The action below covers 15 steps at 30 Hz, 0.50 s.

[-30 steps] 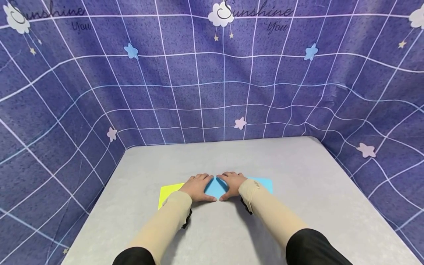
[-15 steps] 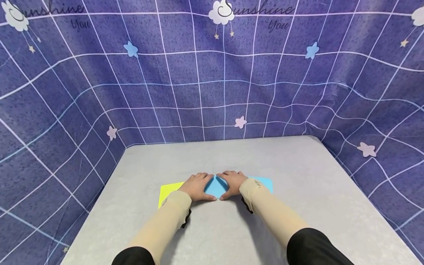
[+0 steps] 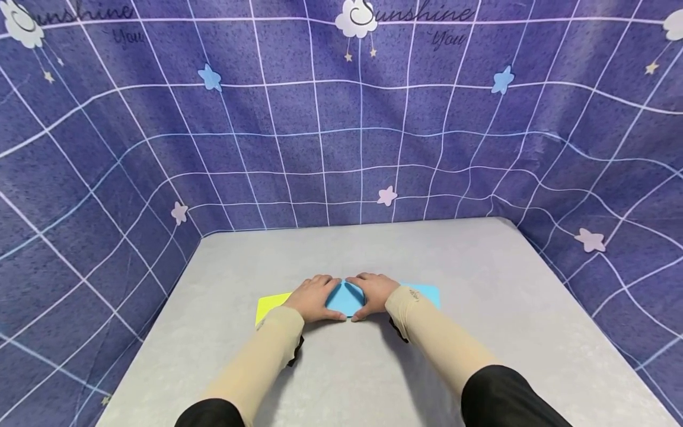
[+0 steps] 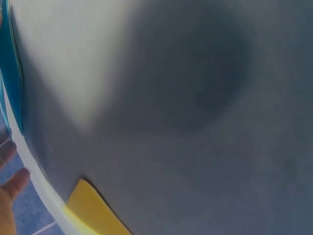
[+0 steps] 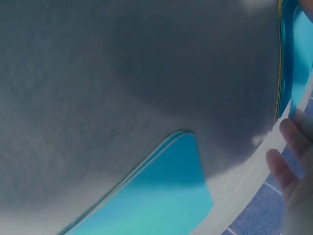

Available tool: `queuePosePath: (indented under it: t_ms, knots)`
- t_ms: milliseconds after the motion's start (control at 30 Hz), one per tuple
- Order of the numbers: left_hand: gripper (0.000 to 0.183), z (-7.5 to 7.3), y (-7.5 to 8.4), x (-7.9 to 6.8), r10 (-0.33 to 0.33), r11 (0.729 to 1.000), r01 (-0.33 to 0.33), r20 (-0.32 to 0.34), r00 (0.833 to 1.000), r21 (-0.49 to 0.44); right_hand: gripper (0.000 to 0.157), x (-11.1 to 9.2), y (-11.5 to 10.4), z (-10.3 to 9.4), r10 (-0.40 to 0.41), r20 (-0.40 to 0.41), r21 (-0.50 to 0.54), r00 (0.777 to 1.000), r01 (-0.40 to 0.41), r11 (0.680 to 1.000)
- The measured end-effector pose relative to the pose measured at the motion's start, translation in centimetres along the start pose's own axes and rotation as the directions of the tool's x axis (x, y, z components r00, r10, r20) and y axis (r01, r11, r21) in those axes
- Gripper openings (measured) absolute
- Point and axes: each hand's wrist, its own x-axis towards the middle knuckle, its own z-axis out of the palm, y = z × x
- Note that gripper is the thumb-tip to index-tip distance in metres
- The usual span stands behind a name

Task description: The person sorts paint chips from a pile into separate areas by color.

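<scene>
A blue stack of thin sheets (image 3: 345, 301) lies between my hands at the middle of the table. My left hand (image 3: 313, 299) grips its left end, thumb at the near edge and fingers at the far edge. Mirroring it, my right hand (image 3: 376, 295) holds the right end, so both thumb tips almost meet in front. Yellowish lines run along the edge of the stack (image 5: 286, 58) in the right wrist view. Partly hidden behind the left hand and sleeve is a flat yellow piece (image 3: 271, 305). Another flat blue piece (image 3: 427, 293) shows beyond the right wrist.
The grey tabletop (image 3: 352, 249) carries these flat pieces. A purple-blue curtain (image 3: 341, 148) with grid lines, clouds and stars surrounds its back and sides. Rounded corners show on the yellow piece (image 4: 98, 210) and the right blue piece (image 5: 161, 196) in the wrist views.
Both hands have shifted slightly to the left with the blue stack between them, and the left hand and sleeve cover a little more of the yellow piece.
</scene>
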Motion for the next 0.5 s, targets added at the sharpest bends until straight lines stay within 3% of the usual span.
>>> queuePosePath:
  t_ms: [500]
  knots:
    - [0.1, -0.41, 0.28, 0.06, -0.008, 1.0, 0.008, 0.002, 1.0, 0.011, 0.097, -0.36, 0.22, -0.46, -0.028, -0.017, -0.009, 0.999, 0.028, 1.0]
